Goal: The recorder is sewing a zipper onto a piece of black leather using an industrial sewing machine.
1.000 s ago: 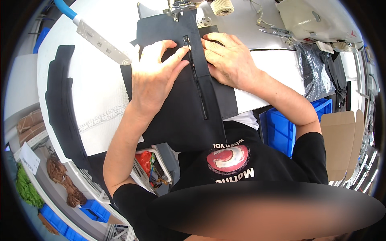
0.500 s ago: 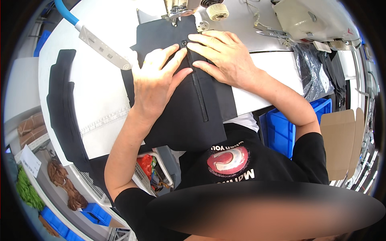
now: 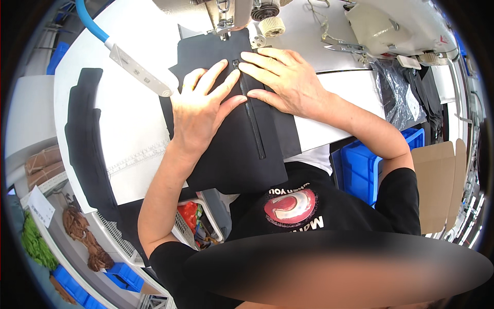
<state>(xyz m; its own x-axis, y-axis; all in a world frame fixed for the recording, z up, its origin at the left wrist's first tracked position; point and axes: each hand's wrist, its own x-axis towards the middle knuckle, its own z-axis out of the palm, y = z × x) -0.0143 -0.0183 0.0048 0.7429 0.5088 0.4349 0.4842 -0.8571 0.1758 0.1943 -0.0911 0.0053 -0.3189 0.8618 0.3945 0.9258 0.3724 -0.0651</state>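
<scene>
A black fabric panel lies on the white sewing table, its far end under the presser foot of a sewing machine. Lengthwise along the panel runs a black zipper, with its pull near the far end. My left hand rests flat on the fabric left of the zipper, fingers spread. On the zipper's right side my right hand presses down, its fingers stretched out and the fingertips close to the zipper. Neither hand grips anything.
Stacked black fabric pieces lie at the table's left. A light on a blue flexible neck reaches in beside my left hand. Scissors lie by the machine at the right. A blue crate and a white basket stand below the table.
The whole view has shifted slightly, the machine and table sitting a little lower. Both hands keep nearly the same places on the fabric, and the panel's far end remains under the presser foot.
</scene>
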